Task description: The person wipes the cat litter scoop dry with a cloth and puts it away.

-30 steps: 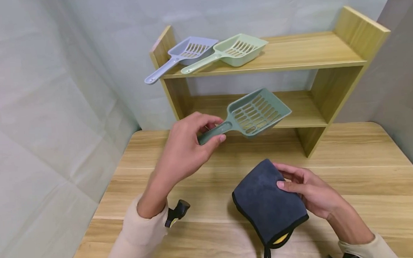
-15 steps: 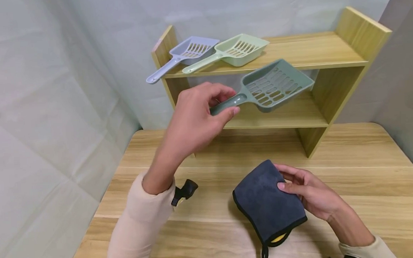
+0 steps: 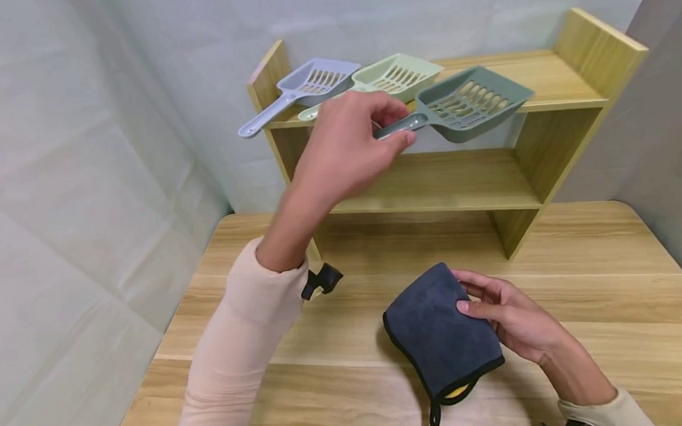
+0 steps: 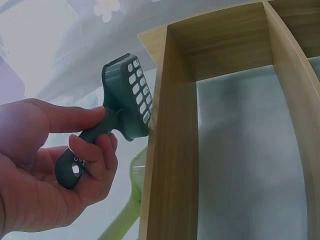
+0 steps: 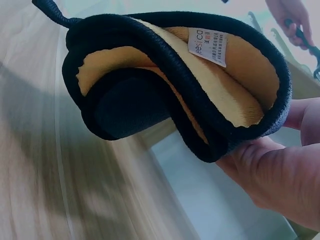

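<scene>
My left hand [image 3: 352, 146] grips the handle of a dark green slotted litter scoop [image 3: 473, 102] at the front edge of the upper shelf. In the left wrist view the scoop [image 4: 122, 95] stands close to the shelf board, and whether it touches is hard to tell. A lilac scoop [image 3: 318, 80] and a pale green scoop [image 3: 394, 74] lie on the upper shelf, the pale one partly hidden by my hand. Over the table, my right hand [image 3: 511, 313] pinches a folded dark blue cloth [image 3: 443, 329]. Its yellow inner side and white label [image 5: 207, 46] show in the right wrist view.
A two-tier wooden shelf [image 3: 583, 139] stands at the back of the wooden table [image 3: 624, 289]. Its raised side panels bound the upper board. The lower board [image 3: 459, 179] lies beneath the held scoop. Pale sheeting [image 3: 88, 186] hangs behind and at the left.
My left hand has risen and moved right with the dark green scoop, from before the lower board to the upper shelf's edge. The right hand and cloth have hardly moved.
</scene>
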Demonstrator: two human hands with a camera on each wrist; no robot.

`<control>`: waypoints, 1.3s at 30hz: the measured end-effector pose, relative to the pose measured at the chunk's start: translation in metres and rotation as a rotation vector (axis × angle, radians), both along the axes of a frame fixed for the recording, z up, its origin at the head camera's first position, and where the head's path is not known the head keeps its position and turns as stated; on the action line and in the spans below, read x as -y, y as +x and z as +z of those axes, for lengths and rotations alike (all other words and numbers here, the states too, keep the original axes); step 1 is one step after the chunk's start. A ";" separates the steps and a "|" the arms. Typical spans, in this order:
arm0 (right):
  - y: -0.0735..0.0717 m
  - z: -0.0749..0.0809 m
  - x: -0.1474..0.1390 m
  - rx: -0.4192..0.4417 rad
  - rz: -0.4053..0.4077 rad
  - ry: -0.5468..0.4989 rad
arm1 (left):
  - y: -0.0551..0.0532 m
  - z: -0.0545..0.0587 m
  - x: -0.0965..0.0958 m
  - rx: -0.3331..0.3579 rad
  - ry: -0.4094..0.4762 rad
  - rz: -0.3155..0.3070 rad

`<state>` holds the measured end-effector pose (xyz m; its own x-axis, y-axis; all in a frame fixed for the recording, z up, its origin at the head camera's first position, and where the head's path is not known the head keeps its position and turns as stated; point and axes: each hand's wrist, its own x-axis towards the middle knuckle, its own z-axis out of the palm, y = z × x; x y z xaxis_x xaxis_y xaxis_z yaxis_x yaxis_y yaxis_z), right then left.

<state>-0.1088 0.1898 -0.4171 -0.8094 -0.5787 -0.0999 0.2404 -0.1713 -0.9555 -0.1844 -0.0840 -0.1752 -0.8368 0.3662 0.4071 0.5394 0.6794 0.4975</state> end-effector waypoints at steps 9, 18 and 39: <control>0.001 -0.001 0.000 -0.010 0.002 -0.019 | -0.024 0.008 -0.025 -0.007 -0.045 0.047; 0.002 -0.002 0.001 -0.002 0.004 -0.028 | -0.042 0.007 -0.044 0.031 0.063 0.083; 0.005 -0.002 -0.003 -0.019 -0.027 -0.027 | -0.015 -0.015 -0.030 -0.137 0.080 0.184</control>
